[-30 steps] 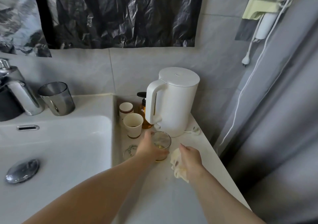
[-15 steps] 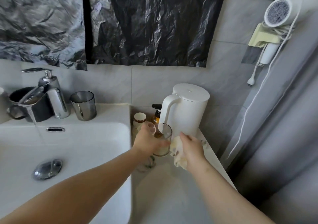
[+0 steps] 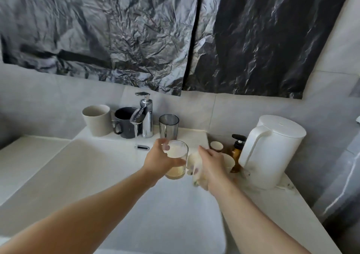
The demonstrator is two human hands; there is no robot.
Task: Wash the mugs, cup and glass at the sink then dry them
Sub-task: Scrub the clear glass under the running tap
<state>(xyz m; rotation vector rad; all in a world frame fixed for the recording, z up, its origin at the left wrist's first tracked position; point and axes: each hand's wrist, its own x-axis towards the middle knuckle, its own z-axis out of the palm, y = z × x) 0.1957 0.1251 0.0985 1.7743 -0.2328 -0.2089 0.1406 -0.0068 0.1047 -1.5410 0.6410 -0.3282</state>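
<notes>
Glass (image 3: 176, 160) raised off the counter (image 3: 263, 205) since earlier, now over the sink's (image 3: 87, 168) right rim, dark mug (image 3: 122, 122) partly behind the tap (image 3: 146, 117) at left-centre, left hand (image 3: 159, 160) wrapped round the glass, right hand (image 3: 212, 164) gripping a blurred cloth (image 3: 196, 177), half hiding a paper cup (image 3: 228, 161).

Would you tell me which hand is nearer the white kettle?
Right. The right hand, holding a cloth, is just left of the kettle; the left hand, gripping the glass, is farther left.

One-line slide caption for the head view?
Left hand holds a glass of yellowish liquid over the sink near the running tap; right hand grips a cloth.
</notes>
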